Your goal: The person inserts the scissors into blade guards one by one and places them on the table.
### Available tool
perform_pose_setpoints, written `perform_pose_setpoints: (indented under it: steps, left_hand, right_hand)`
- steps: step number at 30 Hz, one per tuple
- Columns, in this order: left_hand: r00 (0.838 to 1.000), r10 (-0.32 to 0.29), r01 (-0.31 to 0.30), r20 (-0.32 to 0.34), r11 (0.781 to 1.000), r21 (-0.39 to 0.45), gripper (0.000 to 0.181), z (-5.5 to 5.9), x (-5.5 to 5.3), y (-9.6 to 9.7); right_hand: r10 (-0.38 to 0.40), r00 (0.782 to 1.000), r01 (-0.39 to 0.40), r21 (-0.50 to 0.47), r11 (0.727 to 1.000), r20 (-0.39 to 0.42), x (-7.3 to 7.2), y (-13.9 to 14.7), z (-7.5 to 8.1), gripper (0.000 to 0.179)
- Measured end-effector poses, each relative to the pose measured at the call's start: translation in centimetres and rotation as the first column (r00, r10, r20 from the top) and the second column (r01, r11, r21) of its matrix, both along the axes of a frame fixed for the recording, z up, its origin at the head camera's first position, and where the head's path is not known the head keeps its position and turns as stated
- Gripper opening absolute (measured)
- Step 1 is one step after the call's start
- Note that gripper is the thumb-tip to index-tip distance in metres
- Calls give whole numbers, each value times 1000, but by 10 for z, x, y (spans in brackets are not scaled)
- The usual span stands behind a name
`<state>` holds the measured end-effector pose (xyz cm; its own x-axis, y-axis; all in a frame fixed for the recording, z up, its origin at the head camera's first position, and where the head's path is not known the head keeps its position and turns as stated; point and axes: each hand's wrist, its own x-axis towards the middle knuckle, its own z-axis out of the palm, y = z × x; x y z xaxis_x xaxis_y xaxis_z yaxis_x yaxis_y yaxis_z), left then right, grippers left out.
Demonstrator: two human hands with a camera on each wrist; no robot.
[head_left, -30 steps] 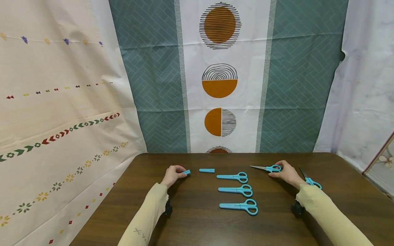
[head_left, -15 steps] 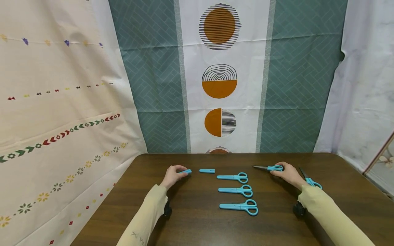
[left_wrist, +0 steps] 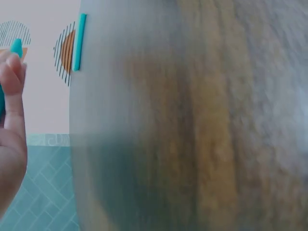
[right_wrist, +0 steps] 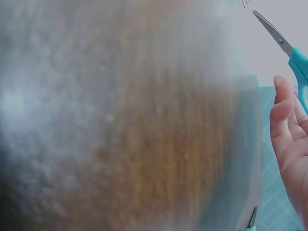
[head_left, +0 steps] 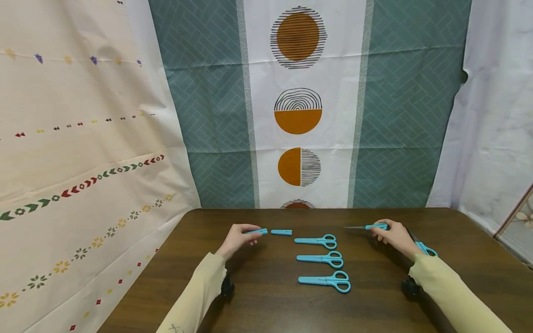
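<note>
In the head view my left hand (head_left: 235, 239) pinches a light-blue scissors cap (head_left: 259, 231), whose squared end points right. The left wrist view shows that hand (left_wrist: 11, 130) at its left edge, with the cap partly cut off. My right hand (head_left: 394, 237) grips a pair of blue-handled scissors (head_left: 369, 227) by the loops, blades bare and pointing left. Those scissors (right_wrist: 299, 58) are also seen in the right wrist view, above the thumb. A second cap (head_left: 281, 232) lies on the table just right of the left hand's cap.
Three capped scissors lie in a column mid-table: an upper pair (head_left: 309, 241), a middle pair (head_left: 312, 258) and a lower pair (head_left: 314, 280). Another bare pair (head_left: 424, 246) rests beside the right wrist. The brown table (head_left: 266, 310) ends at a hanging curtain (head_left: 220, 175).
The left hand has carried its cap to the right, close to the lying cap. The right hand has shifted slightly right, turning its scissors so the loops look edge-on.
</note>
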<state>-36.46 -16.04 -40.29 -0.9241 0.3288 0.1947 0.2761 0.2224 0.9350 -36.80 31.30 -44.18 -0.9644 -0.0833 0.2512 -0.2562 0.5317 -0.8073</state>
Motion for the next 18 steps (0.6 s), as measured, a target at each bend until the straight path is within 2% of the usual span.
perform_pose_setpoints:
  steps: [6,10,15,18]
  left_hand:
    - [1000,-26,25,5,999,33,27,4,1,4]
    - [997,-70,71,-13,997,35,28,7,1,5]
    - [993,-113,114,-26,992,49,28,10,0,9]
    - [992,-121,122,-21,990,68,28,4,-7,11]
  right_hand:
    - [-16,1000,16,-54,998,12,4,1,4,49]
    - [-20,999,23,-64,998,39,7,2,7,50]
    - [15,999,-11,-100,995,39,9,0,9,47]
    - [36,999,-32,-161,986,22,8,-3,9,45]
